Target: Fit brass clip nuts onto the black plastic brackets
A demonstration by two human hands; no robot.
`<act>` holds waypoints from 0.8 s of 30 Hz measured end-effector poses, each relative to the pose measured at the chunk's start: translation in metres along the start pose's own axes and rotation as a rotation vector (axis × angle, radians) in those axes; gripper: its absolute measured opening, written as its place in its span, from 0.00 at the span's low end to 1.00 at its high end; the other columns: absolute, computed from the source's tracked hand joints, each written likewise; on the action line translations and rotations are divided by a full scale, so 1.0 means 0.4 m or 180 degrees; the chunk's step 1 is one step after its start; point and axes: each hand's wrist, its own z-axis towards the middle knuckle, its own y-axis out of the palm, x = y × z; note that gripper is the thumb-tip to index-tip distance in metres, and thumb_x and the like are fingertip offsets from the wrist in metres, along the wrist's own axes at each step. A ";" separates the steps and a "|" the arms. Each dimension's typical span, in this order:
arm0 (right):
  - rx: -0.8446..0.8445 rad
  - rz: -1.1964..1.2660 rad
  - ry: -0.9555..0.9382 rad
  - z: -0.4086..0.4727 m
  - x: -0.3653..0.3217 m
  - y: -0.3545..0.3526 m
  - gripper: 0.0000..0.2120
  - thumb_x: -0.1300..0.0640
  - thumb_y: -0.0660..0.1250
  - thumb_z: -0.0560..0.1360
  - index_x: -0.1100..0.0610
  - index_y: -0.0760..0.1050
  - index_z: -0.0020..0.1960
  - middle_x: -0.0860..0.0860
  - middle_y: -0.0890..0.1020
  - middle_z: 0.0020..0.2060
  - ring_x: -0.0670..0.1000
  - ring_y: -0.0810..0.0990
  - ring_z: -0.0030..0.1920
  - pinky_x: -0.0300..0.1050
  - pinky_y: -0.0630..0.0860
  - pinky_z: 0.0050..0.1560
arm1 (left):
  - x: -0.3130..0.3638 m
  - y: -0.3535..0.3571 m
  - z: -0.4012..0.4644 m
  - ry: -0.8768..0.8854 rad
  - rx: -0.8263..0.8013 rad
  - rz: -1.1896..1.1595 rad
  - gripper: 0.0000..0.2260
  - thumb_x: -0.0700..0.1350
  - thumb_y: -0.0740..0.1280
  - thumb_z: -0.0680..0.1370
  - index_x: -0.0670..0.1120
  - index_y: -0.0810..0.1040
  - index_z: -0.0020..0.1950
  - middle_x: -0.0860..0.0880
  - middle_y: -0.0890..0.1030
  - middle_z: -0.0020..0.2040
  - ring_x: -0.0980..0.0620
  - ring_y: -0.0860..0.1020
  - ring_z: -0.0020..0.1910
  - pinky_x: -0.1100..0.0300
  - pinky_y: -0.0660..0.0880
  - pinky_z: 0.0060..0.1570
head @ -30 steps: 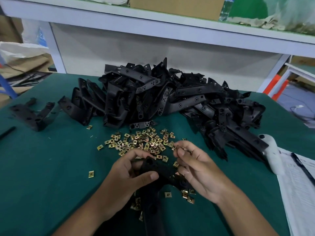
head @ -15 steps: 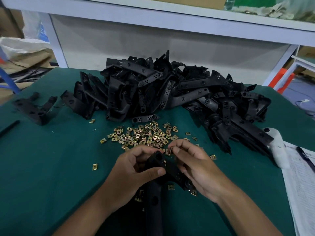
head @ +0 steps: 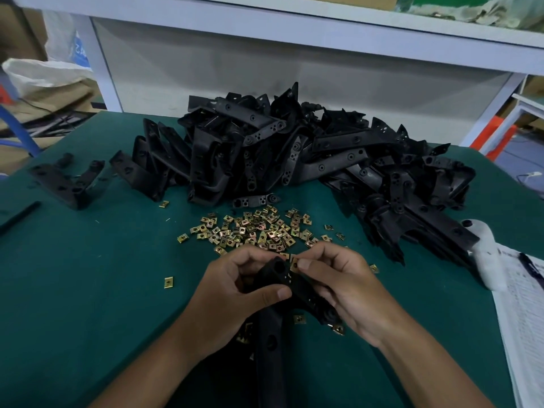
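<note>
My left hand (head: pixel 229 298) grips a black plastic bracket (head: pixel 282 278) over the green table, thumb across its top face. My right hand (head: pixel 338 281) pinches a brass clip nut (head: pixel 294 264) against the bracket's upper end, beside its round hole. The bracket's long leg (head: pixel 269 348) runs down towards me between my forearms. A loose heap of brass clip nuts (head: pixel 259 229) lies just beyond my hands. Behind it rises a big pile of black brackets (head: pixel 294 154).
A lone black bracket (head: pixel 67 179) lies at the far left, and single nuts (head: pixel 168 282) are scattered on the green mat (head: pixel 88 290). A white object (head: pixel 482 251) and printed papers with a pen (head: pixel 527 313) lie at the right edge. A white shelf frame (head: pixel 294 33) stands behind the table.
Both hands have lifted the bracket slightly away from me, and my right hand has brought the clip nut to the bracket's upper end. The view has tilted a little.
</note>
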 end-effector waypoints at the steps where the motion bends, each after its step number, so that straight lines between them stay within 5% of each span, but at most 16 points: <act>1: 0.0005 0.0041 0.0028 0.000 0.002 0.001 0.02 0.55 0.74 0.67 0.53 0.83 0.39 0.50 0.80 0.33 0.43 0.73 0.27 0.32 0.71 0.28 | 0.000 0.000 0.000 0.0003 0.0016 0.0024 0.13 0.43 0.80 0.68 0.51 0.84 0.50 0.46 0.87 0.48 0.52 0.85 0.48 0.65 0.79 0.46; 5: -0.0026 0.0063 0.0114 -0.004 0.003 0.005 0.06 0.53 0.76 0.67 0.54 0.83 0.40 0.52 0.83 0.38 0.49 0.81 0.37 0.40 0.79 0.39 | 0.000 0.000 -0.001 -0.0052 0.0053 0.0051 0.16 0.41 0.78 0.68 0.53 0.84 0.53 0.47 0.86 0.46 0.53 0.85 0.47 0.64 0.79 0.45; 9: -0.0067 -0.0211 0.0019 -0.006 -0.003 0.001 0.03 0.54 0.74 0.70 0.54 0.83 0.41 0.50 0.83 0.37 0.45 0.81 0.36 0.36 0.77 0.36 | 0.002 -0.001 -0.005 -0.0052 -0.0197 0.0164 0.21 0.42 0.77 0.72 0.55 0.82 0.63 0.50 0.86 0.55 0.51 0.84 0.56 0.64 0.79 0.53; 12: -0.0110 -0.0487 -0.0169 -0.009 -0.010 -0.001 0.05 0.53 0.72 0.74 0.53 0.83 0.41 0.48 0.82 0.33 0.42 0.79 0.33 0.32 0.74 0.34 | 0.003 -0.001 -0.002 -0.0047 -0.0173 0.0153 0.19 0.42 0.76 0.73 0.54 0.83 0.62 0.51 0.86 0.57 0.52 0.84 0.57 0.66 0.78 0.53; 15: -0.0093 -0.0944 -0.0373 -0.009 -0.010 -0.004 0.09 0.48 0.71 0.76 0.54 0.84 0.44 0.56 0.84 0.42 0.55 0.82 0.41 0.40 0.76 0.43 | -0.001 -0.004 0.001 -0.0038 -0.0051 0.0182 0.17 0.46 0.76 0.72 0.55 0.84 0.60 0.50 0.86 0.56 0.51 0.84 0.57 0.63 0.79 0.53; 18: -0.0134 -0.1116 -0.0482 -0.012 -0.012 -0.005 0.13 0.47 0.69 0.75 0.56 0.84 0.47 0.56 0.84 0.45 0.56 0.83 0.47 0.40 0.76 0.46 | -0.002 -0.006 0.000 -0.0036 -0.0064 0.0154 0.15 0.45 0.76 0.72 0.54 0.84 0.57 0.48 0.86 0.54 0.50 0.84 0.55 0.63 0.79 0.52; 21: -0.0212 -0.0618 -0.0265 -0.006 -0.011 -0.014 0.12 0.57 0.61 0.78 0.54 0.84 0.50 0.52 0.85 0.48 0.51 0.83 0.48 0.40 0.78 0.48 | 0.001 -0.008 0.002 -0.0002 0.0044 0.0119 0.13 0.45 0.77 0.71 0.52 0.85 0.55 0.49 0.86 0.51 0.53 0.84 0.52 0.64 0.79 0.48; 24: 0.0033 0.0729 0.0193 0.012 -0.012 -0.042 0.20 0.73 0.53 0.75 0.58 0.81 0.52 0.56 0.85 0.50 0.49 0.79 0.44 0.43 0.76 0.47 | 0.006 -0.016 0.006 -0.0169 0.0170 -0.0208 0.11 0.45 0.76 0.70 0.49 0.85 0.52 0.47 0.86 0.49 0.52 0.85 0.48 0.64 0.80 0.44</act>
